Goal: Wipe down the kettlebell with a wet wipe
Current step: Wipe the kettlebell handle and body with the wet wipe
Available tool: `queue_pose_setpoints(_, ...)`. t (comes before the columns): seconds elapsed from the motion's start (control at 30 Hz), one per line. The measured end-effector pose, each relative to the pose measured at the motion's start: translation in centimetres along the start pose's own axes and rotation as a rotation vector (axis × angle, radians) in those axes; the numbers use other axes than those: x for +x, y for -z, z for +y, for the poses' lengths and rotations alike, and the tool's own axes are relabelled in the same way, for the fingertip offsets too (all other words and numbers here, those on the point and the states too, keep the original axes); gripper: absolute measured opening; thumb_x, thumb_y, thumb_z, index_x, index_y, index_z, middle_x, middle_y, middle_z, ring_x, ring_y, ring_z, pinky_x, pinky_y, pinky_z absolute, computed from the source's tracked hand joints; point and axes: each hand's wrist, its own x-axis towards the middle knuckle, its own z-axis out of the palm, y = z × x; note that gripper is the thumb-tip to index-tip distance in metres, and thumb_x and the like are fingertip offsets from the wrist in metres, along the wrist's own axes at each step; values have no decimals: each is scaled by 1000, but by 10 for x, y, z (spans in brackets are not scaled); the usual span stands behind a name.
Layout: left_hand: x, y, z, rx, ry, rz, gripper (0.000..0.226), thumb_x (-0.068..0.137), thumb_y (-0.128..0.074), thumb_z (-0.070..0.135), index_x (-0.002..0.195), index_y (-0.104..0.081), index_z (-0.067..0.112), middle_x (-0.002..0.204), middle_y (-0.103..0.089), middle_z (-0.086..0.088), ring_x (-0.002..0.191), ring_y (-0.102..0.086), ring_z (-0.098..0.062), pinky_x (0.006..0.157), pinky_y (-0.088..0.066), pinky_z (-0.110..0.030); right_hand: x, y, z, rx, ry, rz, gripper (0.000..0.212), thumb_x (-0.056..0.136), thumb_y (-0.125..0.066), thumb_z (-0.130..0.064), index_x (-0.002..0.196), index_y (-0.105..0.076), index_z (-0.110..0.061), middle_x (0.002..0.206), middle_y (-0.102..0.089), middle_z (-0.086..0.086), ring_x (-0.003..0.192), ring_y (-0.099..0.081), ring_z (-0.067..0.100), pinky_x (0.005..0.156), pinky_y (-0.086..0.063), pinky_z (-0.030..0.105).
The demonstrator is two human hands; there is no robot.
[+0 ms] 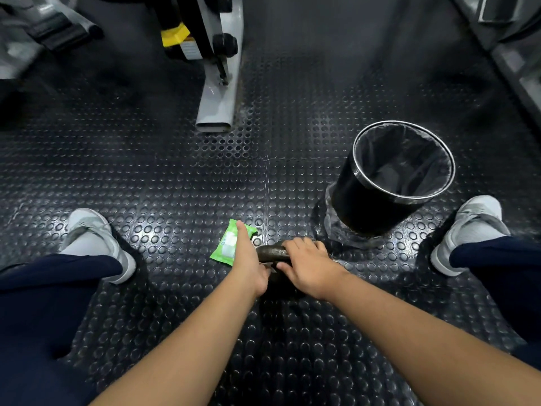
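1. Looking down at a dark, rough cast-iron kettlebell (270,251) sitting on the black studded rubber floor (175,177), low in the middle of the view and between the knees, with pretty much only the handle peeking out from under the hands.
2. Curling the right grip (307,263) over that handle, with fingers wrapped across the top and the thumb tucked in at the near side.
3. Holding the left grip (248,259) just beside it, poking one straight finger out over a bright green flat plastic wet-wipe packet (228,244). Honestly not managing to tell if the other fingers are pinching anything.
4. Seeing that packet lying flat on the floor, just beside the kettlebell on its left.
5. Spotting a round black waste bin (360,206) with a silver rim and dark liner, standing near the kettlebell, off to the right and further out.
6. Planting grey sneakers wide apart, left (90,230) and right (474,218), with a grey metal machine leg (216,109) resting further ahead.
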Motion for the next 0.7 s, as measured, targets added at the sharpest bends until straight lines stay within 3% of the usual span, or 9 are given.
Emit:
queue_pose_setpoints(0.1,5,15,-16,53,-35,-41,95,80,-38,94,103,-72,8,96,-69,-13,77,-62,-24,77,-52,-36,0,3,-4,-12,4,-12,44,105,-37,-51,136,-44,-22,132,-50,-2,123,-42,21,115,-27,48)
queue_pose_setpoints(0.3,2,4,-3,23,-37,26,102,71,-43,99,120,-70,13,111,-77,-13,109,-71,-34,89,-58,-42,0,5,-3,-14,-4,-27,45,105,-39,-51,138,-44,-20,135,-50,0,126,-42,22,116,-27,49)
queue_pose_setpoints(0.37,0,-2,7,63,-29,43,97,73,-42,98,119,-69,17,110,-76,-14,103,-72,-35,85,-58,-43,0,6,-2,-16,-4,-26,46,105,-39,-51,139,-43,-20,136,-50,1,127,-42,23,116,-26,49)
queue_pose_setpoints(0.47,-4,-10,13,143,-27,97,73,88,-39,86,99,-63,18,97,-72,-11,88,-69,-31,68,-53,-38,1,5,-4,-16,-6,-32,48,105,-39,-52,139,-43,-20,137,-50,2,127,-41,23,116,-26,49)
queue_pose_setpoints(0.5,-5,-11,14,134,-9,88,72,88,-39,86,97,-62,18,96,-71,-11,88,-69,-31,68,-53,-39,2,4,-5,-16,-4,-33,48,105,-39,-53,139,-43,-20,136,-50,1,127,-42,23,116,-26,48)
queue_pose_setpoints(0.57,-4,-7,13,88,24,20,89,83,-38,91,108,-68,11,99,-75,-14,89,-72,-32,80,-58,-44,3,4,-5,-19,-6,-21,46,104,-39,-53,136,-45,-22,133,-51,0,124,-43,22,115,-28,48)
queue_pose_setpoints(0.63,-4,4,8,38,40,-20,101,83,-39,91,118,-67,1,91,-76,-15,68,-71,-27,78,-60,-42,2,4,-5,-22,-8,-11,44,103,-40,-54,134,-45,-24,131,-52,-2,122,-43,20,114,-28,46)
queue_pose_setpoints(0.67,0,10,5,45,48,-34,102,85,-39,89,120,-65,-3,91,-76,-16,68,-70,-27,76,-60,-42,2,4,-5,-22,-9,-11,43,103,-40,-54,134,-45,-25,131,-52,-3,121,-43,20,114,-28,46)
queue_pose_setpoints(0.7,1,14,3,42,57,-55,104,86,-40,87,125,-63,-6,98,-77,-19,79,-73,-30,82,-60,-44,2,4,-5,-21,-9,-12,43,103,-40,-54,134,-45,-25,131,-52,-3,121,-44,19,115,-28,46)
